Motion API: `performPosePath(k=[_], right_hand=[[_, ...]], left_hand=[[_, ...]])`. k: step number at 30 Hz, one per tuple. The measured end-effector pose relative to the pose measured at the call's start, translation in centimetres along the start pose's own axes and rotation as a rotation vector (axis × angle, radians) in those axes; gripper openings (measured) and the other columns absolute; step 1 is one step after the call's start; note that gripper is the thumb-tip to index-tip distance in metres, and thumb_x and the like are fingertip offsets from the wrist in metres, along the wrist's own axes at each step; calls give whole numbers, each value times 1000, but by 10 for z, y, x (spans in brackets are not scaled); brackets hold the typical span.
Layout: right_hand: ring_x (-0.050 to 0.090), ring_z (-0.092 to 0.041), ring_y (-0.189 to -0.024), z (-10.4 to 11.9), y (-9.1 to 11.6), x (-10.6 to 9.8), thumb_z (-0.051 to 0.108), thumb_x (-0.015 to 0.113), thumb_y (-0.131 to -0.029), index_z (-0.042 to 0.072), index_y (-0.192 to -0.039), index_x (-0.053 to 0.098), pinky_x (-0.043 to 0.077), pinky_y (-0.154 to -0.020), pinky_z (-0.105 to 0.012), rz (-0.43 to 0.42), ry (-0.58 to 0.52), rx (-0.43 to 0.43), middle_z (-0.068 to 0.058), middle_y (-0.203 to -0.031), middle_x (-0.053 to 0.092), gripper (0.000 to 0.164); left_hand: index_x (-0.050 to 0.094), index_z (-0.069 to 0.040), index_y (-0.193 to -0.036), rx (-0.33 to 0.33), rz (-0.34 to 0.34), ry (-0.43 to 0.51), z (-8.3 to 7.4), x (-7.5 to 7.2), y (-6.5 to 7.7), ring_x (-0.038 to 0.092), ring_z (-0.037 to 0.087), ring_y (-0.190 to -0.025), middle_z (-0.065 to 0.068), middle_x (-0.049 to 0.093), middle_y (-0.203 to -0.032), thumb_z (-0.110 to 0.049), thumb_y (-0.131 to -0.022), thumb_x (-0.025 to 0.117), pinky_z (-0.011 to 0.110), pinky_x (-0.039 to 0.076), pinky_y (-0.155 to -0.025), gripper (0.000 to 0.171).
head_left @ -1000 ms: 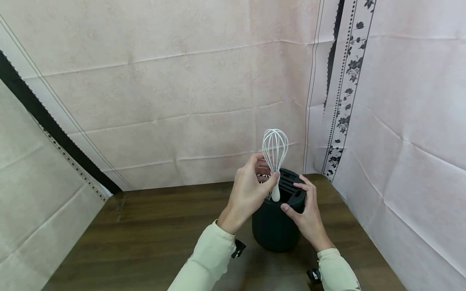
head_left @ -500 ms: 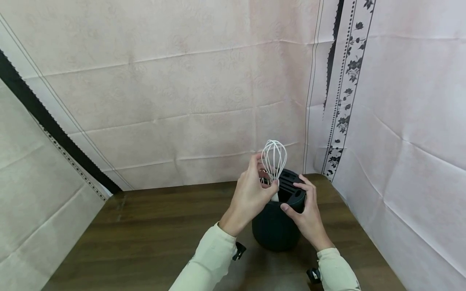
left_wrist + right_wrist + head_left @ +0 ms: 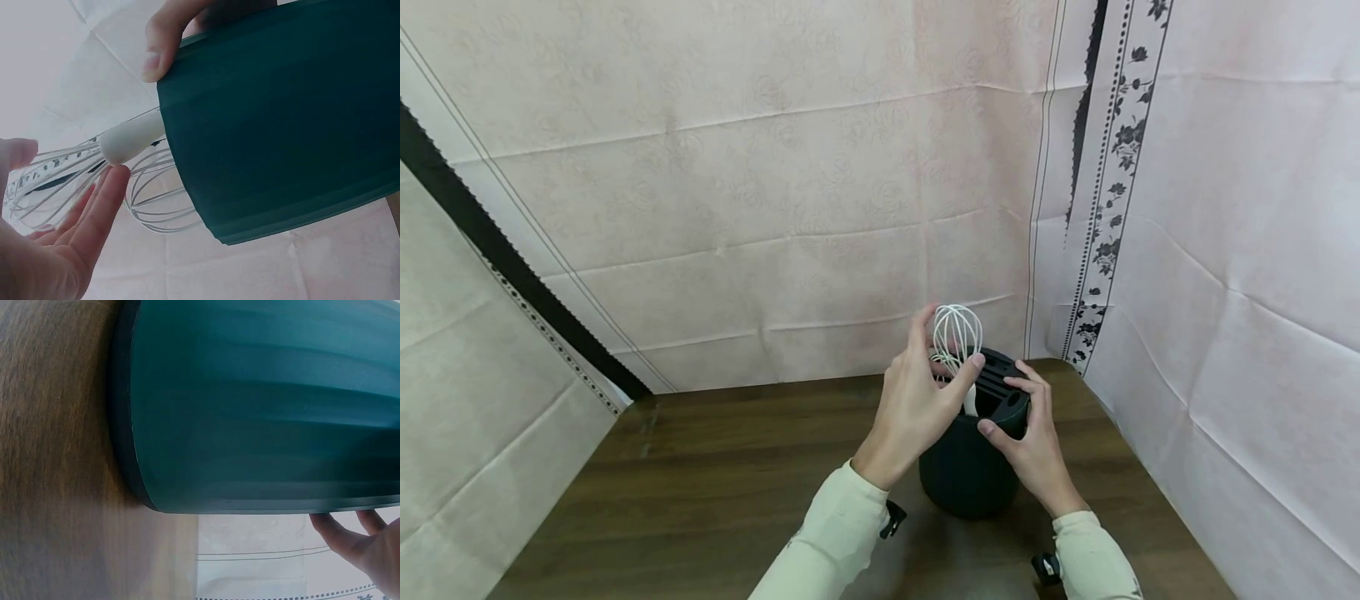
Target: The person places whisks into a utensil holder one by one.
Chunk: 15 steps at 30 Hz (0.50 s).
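A white whisk (image 3: 957, 327) stands in the dark green utensil holder (image 3: 966, 479), its wire loops up and its handle (image 3: 128, 139) partly inside. Around the whisk my left hand (image 3: 913, 404) is loosely spread. In the left wrist view its straight fingers touch the handle's upper end, while the thumb sits apart, near the wires. A second set of whisk wires (image 3: 156, 199) shows behind, at the holder's mouth. My right hand (image 3: 1037, 446) holds the holder's rim on the right, thumb in front and fingers over the slotted top. The handle's lower end is hidden.
The holder stands upright on a brown wooden table (image 3: 737, 467), near its right back corner. Pale cloth (image 3: 790, 192) hangs behind the table and along both sides. Dark wristbands (image 3: 892, 518) are on both wrists.
The whisk has gone down into the holder and leans slightly left. My left fingers, earlier pinching it, have loosened and the thumb has moved up. The right hand and holder have stayed put.
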State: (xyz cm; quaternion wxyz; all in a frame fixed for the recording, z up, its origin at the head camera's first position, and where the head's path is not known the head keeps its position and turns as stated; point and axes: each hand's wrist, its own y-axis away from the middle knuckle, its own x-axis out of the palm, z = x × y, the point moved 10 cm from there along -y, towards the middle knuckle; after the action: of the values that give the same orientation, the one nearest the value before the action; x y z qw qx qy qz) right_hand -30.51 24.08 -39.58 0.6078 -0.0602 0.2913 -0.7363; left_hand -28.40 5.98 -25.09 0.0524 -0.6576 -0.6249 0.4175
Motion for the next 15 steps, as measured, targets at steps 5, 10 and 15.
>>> performPosePath(k=[5,10,15], right_hand=[[29,-33,-152,0,-1,0,18,80,-93,14,-150,39,31,-119,-65,-4,-11,-19,0,-173,18,70],[27,-36,-153,0,-1,-1,20,80,-93,14,-149,40,30,-118,-70,-10,-6,-20,0,-172,18,69],[29,-34,-153,0,0,-1,19,80,-93,14,-149,40,33,-119,-65,-9,-3,-19,0,-172,18,69]], left_hand=[[37,-25,-159,84,-30,-9,-7,0,1,73,15,-82,12,65,-131,-30,-98,78,19,57,-63,74],[47,-15,-152,143,-42,-4,-12,3,2,71,23,-101,10,60,-135,-21,-93,81,14,56,-64,68],[46,-15,-154,175,-47,-61,-12,5,5,70,23,-95,9,61,-137,-20,-92,80,21,59,-66,71]])
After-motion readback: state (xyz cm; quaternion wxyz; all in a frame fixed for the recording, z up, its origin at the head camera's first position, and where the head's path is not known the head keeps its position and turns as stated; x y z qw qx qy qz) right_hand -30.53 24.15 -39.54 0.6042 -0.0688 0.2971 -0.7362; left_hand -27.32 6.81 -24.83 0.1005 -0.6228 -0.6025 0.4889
